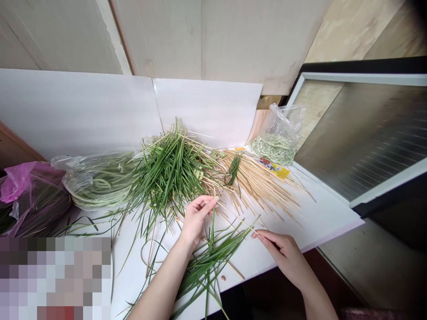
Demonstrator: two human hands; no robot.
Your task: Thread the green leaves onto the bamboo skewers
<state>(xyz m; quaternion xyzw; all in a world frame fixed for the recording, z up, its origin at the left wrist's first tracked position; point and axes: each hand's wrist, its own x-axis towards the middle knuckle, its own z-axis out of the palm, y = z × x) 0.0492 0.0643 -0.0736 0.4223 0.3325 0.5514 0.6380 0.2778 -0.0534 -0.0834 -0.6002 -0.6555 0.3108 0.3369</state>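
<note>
Along the near edge of a white tabletop [320, 218], two hands work above a spill of long green blades. The right hand [282, 253] reaches in from the near right, its forearm crossing the table's near edge, with thumb and forefinger pressed together on one end of a thin wooden skewer [238, 220]. The left hand [196, 218] comes from the near side, its fingers curled and gathered at the skewer's other end, pinching it; whether a green blade is caught in that pinch too is hard to tell.

A loose bunch of green blades [208, 262] lies below and between the hands, its tips hanging past the near edge. Farther off, a heaped pile of blades [170, 173], with skewers poking through it, sits against two white boards [207, 111] along the far edge. To its right, a fan of loose wooden skewers [260, 186] spreads out, with a yellow packet [275, 170] just beyond. A strip of white tabletop lies between the skewers and the right edge, and a framed glass panel [360, 142] stands past that edge. On the left, a clear plastic bag of green stems [96, 182] and a pink bag [20, 182] lie beside the pile. A clear bag of pale green pieces [275, 142] stands at the far right.
</note>
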